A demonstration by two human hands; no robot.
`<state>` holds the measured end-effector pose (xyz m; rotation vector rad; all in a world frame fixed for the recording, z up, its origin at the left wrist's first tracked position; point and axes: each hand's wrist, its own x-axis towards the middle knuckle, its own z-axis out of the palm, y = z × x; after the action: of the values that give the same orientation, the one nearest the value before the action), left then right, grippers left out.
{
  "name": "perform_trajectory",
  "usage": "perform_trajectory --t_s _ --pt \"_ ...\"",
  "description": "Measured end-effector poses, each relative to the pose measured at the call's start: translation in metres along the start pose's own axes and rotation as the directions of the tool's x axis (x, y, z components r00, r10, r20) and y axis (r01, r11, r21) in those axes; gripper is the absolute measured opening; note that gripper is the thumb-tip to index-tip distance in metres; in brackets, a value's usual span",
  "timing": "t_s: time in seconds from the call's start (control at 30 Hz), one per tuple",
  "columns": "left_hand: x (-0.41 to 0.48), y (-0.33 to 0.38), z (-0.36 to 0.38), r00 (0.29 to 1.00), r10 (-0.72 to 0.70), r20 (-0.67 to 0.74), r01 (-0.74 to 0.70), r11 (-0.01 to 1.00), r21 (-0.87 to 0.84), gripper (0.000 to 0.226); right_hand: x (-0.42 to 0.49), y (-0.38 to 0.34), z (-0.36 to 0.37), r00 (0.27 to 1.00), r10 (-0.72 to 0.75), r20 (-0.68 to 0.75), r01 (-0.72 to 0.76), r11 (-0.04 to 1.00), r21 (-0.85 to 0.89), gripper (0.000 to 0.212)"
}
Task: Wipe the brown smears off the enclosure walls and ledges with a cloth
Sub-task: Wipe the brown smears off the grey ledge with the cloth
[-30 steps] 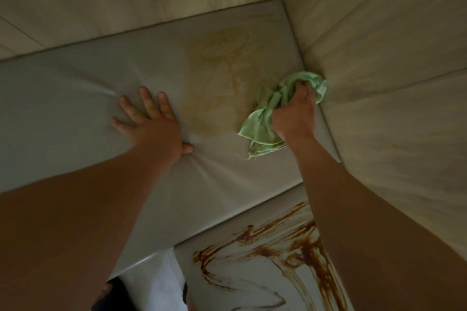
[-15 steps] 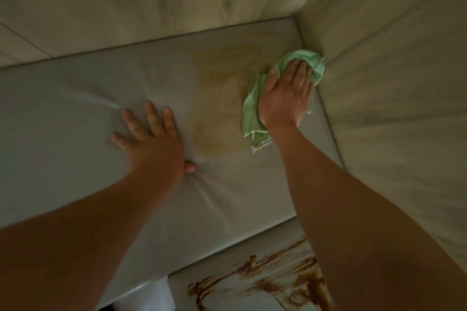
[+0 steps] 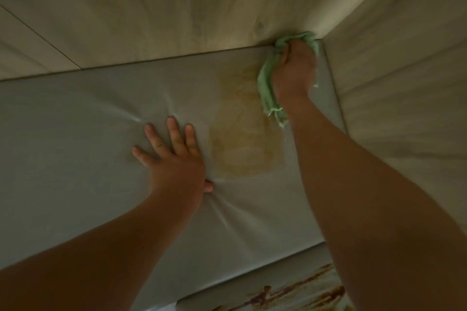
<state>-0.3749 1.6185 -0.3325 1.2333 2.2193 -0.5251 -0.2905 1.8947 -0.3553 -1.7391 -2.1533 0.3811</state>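
Observation:
A pale green cloth (image 3: 266, 88) lies bunched under my right hand (image 3: 294, 72), which grips it and presses it into the far right corner of a padded grey ledge (image 3: 75, 146). A faint yellow-brown smear (image 3: 242, 144) spreads over the ledge just left of that hand. My left hand (image 3: 174, 156) lies flat on the ledge with fingers spread, left of the smear, denting the padding. Dark brown smears (image 3: 298, 293) streak a lower surface at the bottom edge of the view.
Light wood-grain walls stand behind the ledge (image 3: 177, 7) and on its right side (image 3: 404, 83), meeting in the corner by the cloth. The ledge's front edge drops to the lower stained surface at the bottom right.
My right hand has pushed the cloth up the ledge, from beside the smear into the far corner, and now curls round it. The left hand has stayed flat.

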Motion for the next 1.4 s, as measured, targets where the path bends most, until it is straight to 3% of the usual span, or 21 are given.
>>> perform_trajectory --t_s 0.1,0.2,0.3,0.37,0.43,0.6,0.77,1.0,1.2,1.4 --pt "-0.001 -0.001 -0.001 1.0 -0.015 0.024 0.015 1.0 -0.009 0.135 -0.043 -0.039 0.017 0.977 -0.209 0.051 0.209 0.978 -0.004 0.054" --pt "-0.001 -0.001 -0.002 0.999 -0.016 0.028 0.016 1.0 -0.001 0.134 -0.089 -0.082 0.028 0.867 -0.495 0.049 0.494 0.869 0.031 0.045" --pt "-0.001 0.0 -0.002 0.999 -0.021 0.032 0.021 1.0 0.012 0.131 -0.097 -0.092 0.027 0.796 -0.598 0.089 0.592 0.801 0.091 0.037" --pt "-0.003 -0.001 -0.004 1.0 -0.023 0.021 0.022 1.0 0.022 0.132 -0.084 -0.077 0.022 0.762 -0.639 0.108 0.64 0.768 0.023 0.038" --pt "-0.004 0.0 -0.005 1.0 -0.019 0.02 0.018 1.0 0.02 0.133 -0.064 -0.048 0.015 0.784 -0.601 0.156 0.614 0.788 -0.048 0.044" --pt "-0.003 -0.001 -0.002 1.0 -0.006 0.002 0.006 1.0 -0.003 0.135 -0.016 0.035 -0.028 0.913 -0.351 0.209 0.388 0.905 -0.174 0.049" --pt "-0.004 -0.003 0.001 0.999 0.008 -0.044 -0.008 1.0 -0.015 0.134 -0.026 0.018 -0.044 0.959 -0.152 0.24 0.169 0.984 -0.053 0.054" --pt "-0.005 -0.003 -0.002 1.0 0.009 -0.017 -0.009 0.999 -0.045 0.134 -0.1 0.038 -0.054 0.94 -0.25 0.233 0.263 0.964 -0.026 0.048" --pt "-0.005 -0.003 -0.004 1.0 0.012 -0.013 -0.013 0.998 -0.064 0.133 -0.131 0.047 -0.059 0.973 -0.077 0.217 0.091 0.994 -0.055 0.069" --pt "-0.008 -0.004 -0.004 1.0 0.015 -0.016 -0.017 0.992 -0.122 0.135 -0.151 0.015 -0.044 0.978 -0.06 0.198 0.084 0.99 -0.116 0.064"
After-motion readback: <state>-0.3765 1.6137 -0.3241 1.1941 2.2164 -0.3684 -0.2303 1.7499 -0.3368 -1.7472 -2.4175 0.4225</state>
